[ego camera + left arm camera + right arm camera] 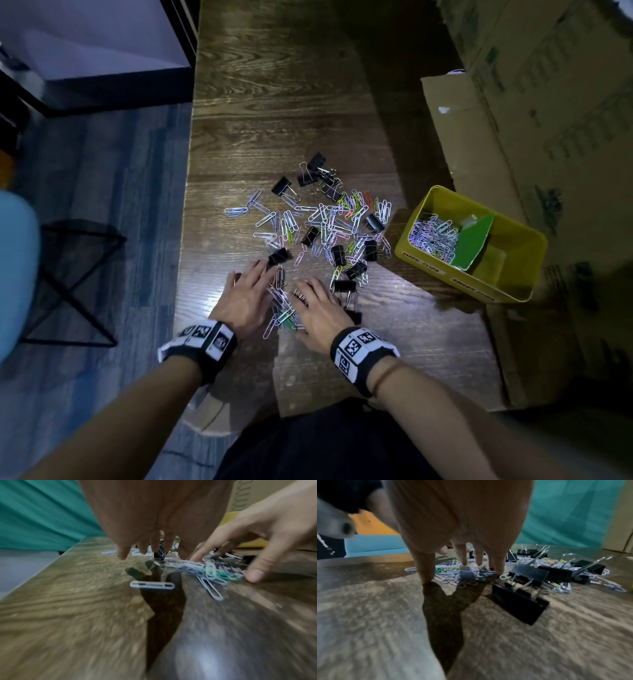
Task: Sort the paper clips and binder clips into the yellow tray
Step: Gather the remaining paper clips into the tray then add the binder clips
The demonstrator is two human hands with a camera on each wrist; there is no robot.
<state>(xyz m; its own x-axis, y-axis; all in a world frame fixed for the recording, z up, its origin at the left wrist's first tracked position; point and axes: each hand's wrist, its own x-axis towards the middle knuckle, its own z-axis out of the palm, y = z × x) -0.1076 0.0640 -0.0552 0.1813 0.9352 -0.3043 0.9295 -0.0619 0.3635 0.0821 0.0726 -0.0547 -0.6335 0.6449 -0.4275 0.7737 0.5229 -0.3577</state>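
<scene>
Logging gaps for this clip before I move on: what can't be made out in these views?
- Head view: printed labels on the yellow plastic tray, too small.
- Head view: tray compartment behind the green card divider, shadowed.
- Head view: paper clips under the right hand and left hand, covered.
- Wrist views: near wooden table, blurred.

Dim room, one light from overhead: a pale glare patch sits on the dark wood-grain tabletop (274, 113) by the hands. Head view bends and darkens toward its corners; the brown cardboard boxes (548, 137) look smeared. Both wrist views streak with motion blur up close, hard dark finger shadows fall beneath, and the far background is soft.
</scene>
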